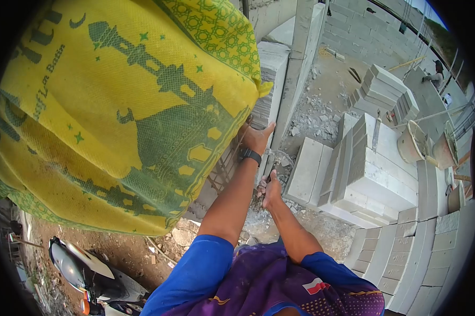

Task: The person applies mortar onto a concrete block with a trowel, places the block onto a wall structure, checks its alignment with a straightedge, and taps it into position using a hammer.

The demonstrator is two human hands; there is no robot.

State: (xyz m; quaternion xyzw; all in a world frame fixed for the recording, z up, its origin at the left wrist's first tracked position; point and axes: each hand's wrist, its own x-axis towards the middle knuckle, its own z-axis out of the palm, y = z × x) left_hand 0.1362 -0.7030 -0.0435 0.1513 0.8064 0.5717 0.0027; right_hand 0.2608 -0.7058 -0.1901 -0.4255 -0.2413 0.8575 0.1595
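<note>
My left hand [256, 138], with a dark watch on the wrist, is at the lower part of a tall grey post [290, 79]. Its thumb stretches toward the post's edge, and the other fingers curl out of sight beside the yellow-green printed cloth [185, 100]. What they grip is hidden. Just below, my right hand [270, 190] is closed, its fingers curled near the foot of the post. Whatever it holds is too small to make out. Thin metal bars [228, 166] show between the cloth and my left forearm.
Stacked pale blocks [377, 168] stand to the right, with buckets [409, 142] and a handsaw [376, 134] on or beside them. Rubble [316, 121] covers the ground behind. A motorcycle [84, 268] is at lower left. Another person [435, 76] is far off at upper right.
</note>
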